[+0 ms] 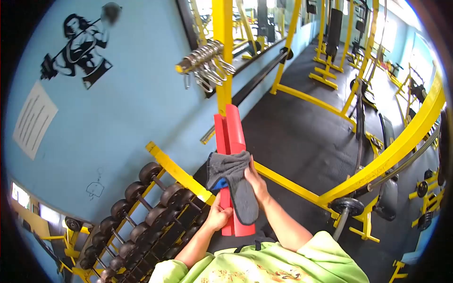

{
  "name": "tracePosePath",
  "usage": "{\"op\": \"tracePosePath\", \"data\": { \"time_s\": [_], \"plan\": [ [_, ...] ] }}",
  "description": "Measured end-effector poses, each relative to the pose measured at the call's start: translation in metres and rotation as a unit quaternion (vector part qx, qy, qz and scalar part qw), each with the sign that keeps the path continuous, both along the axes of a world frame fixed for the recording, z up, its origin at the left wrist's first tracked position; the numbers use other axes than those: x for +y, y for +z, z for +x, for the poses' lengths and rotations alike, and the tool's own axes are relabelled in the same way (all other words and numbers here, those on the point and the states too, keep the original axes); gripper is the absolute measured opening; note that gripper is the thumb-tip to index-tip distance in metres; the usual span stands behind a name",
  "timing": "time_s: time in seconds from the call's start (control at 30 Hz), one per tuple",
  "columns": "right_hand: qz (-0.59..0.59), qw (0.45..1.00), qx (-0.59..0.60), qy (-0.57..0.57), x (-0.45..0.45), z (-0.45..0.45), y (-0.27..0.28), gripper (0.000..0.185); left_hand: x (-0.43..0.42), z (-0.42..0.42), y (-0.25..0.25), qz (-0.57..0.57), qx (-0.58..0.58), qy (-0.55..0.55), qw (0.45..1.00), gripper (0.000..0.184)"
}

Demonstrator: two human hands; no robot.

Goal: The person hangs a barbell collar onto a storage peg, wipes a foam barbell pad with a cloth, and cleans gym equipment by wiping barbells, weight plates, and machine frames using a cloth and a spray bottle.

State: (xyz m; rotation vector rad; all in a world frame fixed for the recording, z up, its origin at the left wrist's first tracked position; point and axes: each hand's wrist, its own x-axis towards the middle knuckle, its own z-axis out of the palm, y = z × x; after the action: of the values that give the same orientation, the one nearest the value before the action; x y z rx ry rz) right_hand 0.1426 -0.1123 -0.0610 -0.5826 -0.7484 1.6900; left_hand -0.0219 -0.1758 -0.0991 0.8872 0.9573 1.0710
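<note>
A long red foam barbell pad point(237, 127) with a lengthwise groove stands nearly upright in front of my body. My left hand point(220, 217) is closed around its lower part, thumb on the red surface. Draped over the pad's middle is a dark grey cloth point(243, 198) with a blue patch at its left side. My right hand point(257, 183) presses the cloth against the pad's right side; the cloth hides part of its fingers.
Racked dumbbells point(136, 192) stand at lower left. Several metal spring clips point(207, 63) hang from a peg on a yellow post point(223, 28) ahead. Yellow frame bars point(288, 184) cross the black floor point(283, 137), and a barbell point(347, 207) lies to my right.
</note>
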Motion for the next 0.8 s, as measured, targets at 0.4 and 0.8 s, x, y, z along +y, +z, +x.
{"op": "tracePosePath", "data": {
  "time_s": [0.4, 0.8],
  "plan": [
    [-0.035, 0.934, -0.355, -0.018, -0.186, -0.019, -0.068, 0.027, -0.046, -0.050, -0.019, -0.019, -0.098, 0.124, 0.987, 0.045],
    [0.061, 0.985, 0.148, -0.066, -0.155, -0.026, 0.014, 0.044, -0.056, -0.041, 0.046, 0.090, -0.088, -0.043, 0.991, 0.069]
  ]
}}
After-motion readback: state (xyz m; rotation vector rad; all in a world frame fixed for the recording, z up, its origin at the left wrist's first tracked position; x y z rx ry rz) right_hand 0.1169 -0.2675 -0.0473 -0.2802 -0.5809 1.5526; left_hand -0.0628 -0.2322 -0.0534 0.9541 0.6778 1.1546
